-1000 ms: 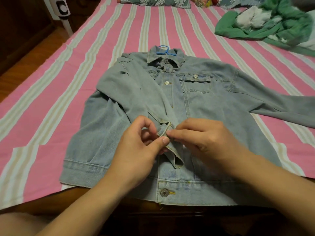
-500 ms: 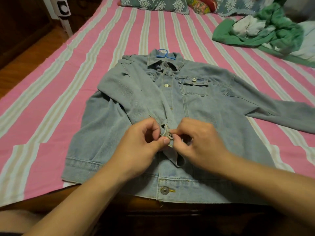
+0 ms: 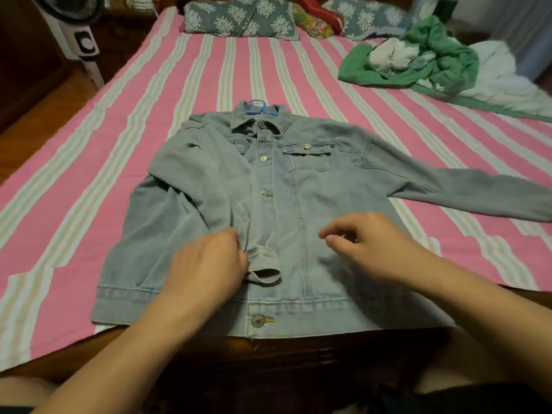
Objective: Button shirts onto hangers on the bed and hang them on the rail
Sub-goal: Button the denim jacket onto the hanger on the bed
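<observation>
A light blue denim jacket lies face up on the bed, its front placket buttoned. A blue hanger sticks out of the collar. The jacket's left sleeve is folded across the front, and its cuff lies near the hem. My left hand rests on that sleeve with its fingers curled into the fabric right beside the cuff. A little to the right, my right hand hovers just over the jacket front, fingers loosely curled, holding nothing. The other sleeve stretches out to the right.
The pink striped bed sheet spreads around the jacket. A heap of green and white clothes lies at the far right. Patterned pillows line the head of the bed. A white fan stands at the left. A dark wooden footboard runs below the hem.
Both hands were pinching the cuff together at its button. The right hand has let go and moved right; the cuff now lies flat, and the left hand stays on the sleeve.
</observation>
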Tool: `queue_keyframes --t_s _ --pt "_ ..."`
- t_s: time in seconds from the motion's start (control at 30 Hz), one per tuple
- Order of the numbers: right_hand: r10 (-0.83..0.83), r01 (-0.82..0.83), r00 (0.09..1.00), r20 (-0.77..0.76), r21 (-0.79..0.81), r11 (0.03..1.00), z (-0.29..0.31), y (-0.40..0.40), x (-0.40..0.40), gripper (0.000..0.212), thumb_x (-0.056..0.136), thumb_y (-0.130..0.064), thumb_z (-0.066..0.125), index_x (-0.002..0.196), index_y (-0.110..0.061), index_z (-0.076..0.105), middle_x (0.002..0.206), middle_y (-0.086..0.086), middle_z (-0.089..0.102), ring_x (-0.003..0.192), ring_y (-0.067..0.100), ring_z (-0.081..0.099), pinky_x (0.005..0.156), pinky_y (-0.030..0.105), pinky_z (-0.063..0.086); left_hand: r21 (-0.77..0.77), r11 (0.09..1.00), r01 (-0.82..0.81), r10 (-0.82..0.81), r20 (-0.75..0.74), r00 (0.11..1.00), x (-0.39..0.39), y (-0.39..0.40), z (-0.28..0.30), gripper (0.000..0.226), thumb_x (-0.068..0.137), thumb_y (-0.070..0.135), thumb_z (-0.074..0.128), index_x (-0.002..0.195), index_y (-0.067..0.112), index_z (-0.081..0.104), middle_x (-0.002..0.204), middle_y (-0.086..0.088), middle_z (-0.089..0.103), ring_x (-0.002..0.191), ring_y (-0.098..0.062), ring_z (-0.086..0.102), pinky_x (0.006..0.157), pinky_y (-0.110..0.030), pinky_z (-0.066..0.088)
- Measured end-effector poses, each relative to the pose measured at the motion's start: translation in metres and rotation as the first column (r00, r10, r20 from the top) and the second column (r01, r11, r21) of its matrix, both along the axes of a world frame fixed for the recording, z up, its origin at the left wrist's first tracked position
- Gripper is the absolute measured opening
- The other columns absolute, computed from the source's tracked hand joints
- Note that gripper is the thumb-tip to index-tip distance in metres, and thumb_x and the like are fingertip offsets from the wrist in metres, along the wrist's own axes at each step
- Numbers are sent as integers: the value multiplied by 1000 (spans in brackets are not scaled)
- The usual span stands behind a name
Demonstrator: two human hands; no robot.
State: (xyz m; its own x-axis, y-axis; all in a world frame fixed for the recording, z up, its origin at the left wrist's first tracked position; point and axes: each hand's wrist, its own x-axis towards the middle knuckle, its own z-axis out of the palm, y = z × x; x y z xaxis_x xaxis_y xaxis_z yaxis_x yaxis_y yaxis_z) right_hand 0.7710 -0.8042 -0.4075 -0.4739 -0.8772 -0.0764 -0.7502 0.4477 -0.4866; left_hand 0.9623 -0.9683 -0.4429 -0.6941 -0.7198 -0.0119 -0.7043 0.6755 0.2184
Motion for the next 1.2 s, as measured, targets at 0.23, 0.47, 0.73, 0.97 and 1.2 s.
queue_keyframes --t_s 0.23,0.47,0.73,0.97,1.2 --pt "-514 622 705 489 -77 779 11 88 -108 15 97 -9 62 109 -11 70 103 8 71 92 23 69 75 34 57 21 973 230 -228 -72 971 -68 22 63 15 96 34 54 102 28 66 90 6 67 91 -26 64 69 -35 46" --pt "-499 943 165 850 12 333 -3 146 -204 15 98 -8 53 113 -12 53 101 9 49 80 20 54 76 33 54 355 798 488 -532 34 846 -210 56 51 40 97 29 59 137 27 59 120 7 67 105 -14 65 84 -22 45" --pt "-176 995 -58 983 70 65 -16 166 -271 37 94 -8 55 129 -12 45 112 10 52 118 28 52 104 40 46 317 774 548 -633 415 653 -280 82 20 57 95 31 58 150 37 46 145 2 56 131 -20 52 108 -28 38" --pt "-387 958 280 878 -232 168 -3 136 -267 14 89 -2 53 97 -14 51 99 4 54 83 15 53 72 31 46 711 624 324 -395 -70 916 -242 32 31 21 97 27 68 115 38 69 121 9 71 111 -13 66 97 -32 55" --pt "-183 62 954 -237 -443 895 46 6 -140 63 93 -21 45 154 -8 37 152 13 40 136 34 40 114 42 33 892 371 259 485 -423 765 -139 -53 89 32 105 36 51 125 13 62 119 -14 73 101 -28 74 81 -45 62"
